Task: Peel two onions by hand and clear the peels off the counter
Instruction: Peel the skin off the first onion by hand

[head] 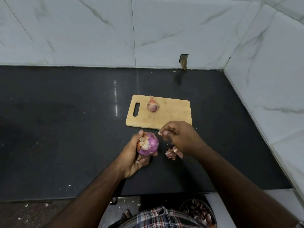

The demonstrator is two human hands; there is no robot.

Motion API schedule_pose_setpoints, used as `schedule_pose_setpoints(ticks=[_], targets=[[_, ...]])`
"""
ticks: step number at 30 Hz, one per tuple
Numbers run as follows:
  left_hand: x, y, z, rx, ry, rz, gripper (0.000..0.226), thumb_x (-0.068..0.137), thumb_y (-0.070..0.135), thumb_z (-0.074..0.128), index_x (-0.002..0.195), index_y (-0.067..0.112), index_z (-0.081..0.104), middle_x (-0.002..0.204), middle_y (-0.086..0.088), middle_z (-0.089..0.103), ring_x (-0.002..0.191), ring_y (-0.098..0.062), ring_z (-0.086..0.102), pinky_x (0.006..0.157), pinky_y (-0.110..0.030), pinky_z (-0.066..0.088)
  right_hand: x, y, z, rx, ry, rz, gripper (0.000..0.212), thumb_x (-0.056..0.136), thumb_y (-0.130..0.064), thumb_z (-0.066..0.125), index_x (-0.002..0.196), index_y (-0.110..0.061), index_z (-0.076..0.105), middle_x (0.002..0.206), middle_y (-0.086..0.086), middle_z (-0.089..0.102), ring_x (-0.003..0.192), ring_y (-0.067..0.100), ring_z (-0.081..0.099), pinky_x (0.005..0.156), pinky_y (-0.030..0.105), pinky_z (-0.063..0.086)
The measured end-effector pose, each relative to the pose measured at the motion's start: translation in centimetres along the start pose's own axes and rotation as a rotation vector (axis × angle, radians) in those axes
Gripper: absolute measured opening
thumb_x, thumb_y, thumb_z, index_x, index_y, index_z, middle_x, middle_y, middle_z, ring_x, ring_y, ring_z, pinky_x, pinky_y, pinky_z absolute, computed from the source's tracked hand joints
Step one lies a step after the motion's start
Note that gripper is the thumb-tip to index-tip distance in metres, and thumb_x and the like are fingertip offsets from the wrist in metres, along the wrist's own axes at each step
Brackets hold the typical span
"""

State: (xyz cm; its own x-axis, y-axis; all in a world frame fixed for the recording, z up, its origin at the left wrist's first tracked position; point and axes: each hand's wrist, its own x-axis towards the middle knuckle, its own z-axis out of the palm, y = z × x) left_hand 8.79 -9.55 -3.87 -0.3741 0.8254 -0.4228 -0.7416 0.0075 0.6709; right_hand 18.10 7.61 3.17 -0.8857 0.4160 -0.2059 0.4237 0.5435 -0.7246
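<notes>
A: Left hand (133, 155) curled round a mostly bare purple onion (148, 144), root tuft left. Right hand (178, 137) pinching a scrap of skin, just above the tabletop (65, 129).

B: Roughly halfway, by the look. Two onions: second onion (152, 105) unpeeled on the cutting board (172, 112). One small peel pile (172, 153) on the tabletop, uncleared.

Two onions: one mostly peeled onion (148, 144) held within the left hand's (134, 155) curled fingers, one unpeeled onion (152, 105) well beyond the fingertips on one wooden cutting board (174, 112). One small pile of peels (172, 153) lies beneath the right hand (179, 137). Two hands.
</notes>
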Motion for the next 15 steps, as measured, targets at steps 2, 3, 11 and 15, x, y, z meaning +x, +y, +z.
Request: schedule_pose_setpoints(ticks=[2,3,11,15], targets=[[0.1,0.0,-0.1,-0.018,-0.012,0.008,0.055,0.09,0.059,0.053,0.109,0.008,0.062,0.074,-0.026,0.063,0.034,-0.01,0.04,0.032,-0.016,0.032,-0.5,0.3,-0.9,-0.109,-0.07,-0.001,0.026,0.098,-0.007,0.056,0.111,-0.021,0.073,0.115,-0.004,0.07,0.092,0.003,0.064,0.071,0.009,0.047],[0.1,0.0,-0.1,-0.013,-0.014,0.008,0.055,0.089,0.06,0.054,0.108,0.008,0.063,0.074,-0.026,0.063,0.033,-0.009,0.04,0.032,-0.016,0.032,-0.6,0.1,-1.4,-0.157,-0.076,-0.031,0.028,0.097,-0.009,0.059,0.118,-0.021,0.071,0.129,-0.005,0.065,0.108,0.006,0.061,0.085,0.013,0.048],[-0.2,0.5,0.7,0.149,0.011,-0.014,0.066,0.088,0.065,0.043,0.105,0.004,0.062,0.069,-0.022,0.06,0.032,-0.009,0.039,0.031,-0.014,0.029,-0.6,-2.4,1.4,0.222,-0.254,-0.14,0.036,0.09,-0.02,0.071,0.127,-0.02,0.067,0.109,-0.001,0.074,0.079,0.012,0.072,0.085,0.039,0.059],[-0.2,0.5,1.0,0.161,-0.024,0.003,0.071,0.082,0.074,0.039,0.104,0.015,0.069,0.07,-0.024,0.063,0.031,-0.009,0.039,0.032,-0.014,0.029,0.2,-1.9,1.7,0.256,-0.106,-0.088,0.015,0.088,-0.013,0.073,0.101,-0.015,0.078,0.096,-0.005,0.077,0.088,0.011,0.072,0.086,0.041,0.059]])
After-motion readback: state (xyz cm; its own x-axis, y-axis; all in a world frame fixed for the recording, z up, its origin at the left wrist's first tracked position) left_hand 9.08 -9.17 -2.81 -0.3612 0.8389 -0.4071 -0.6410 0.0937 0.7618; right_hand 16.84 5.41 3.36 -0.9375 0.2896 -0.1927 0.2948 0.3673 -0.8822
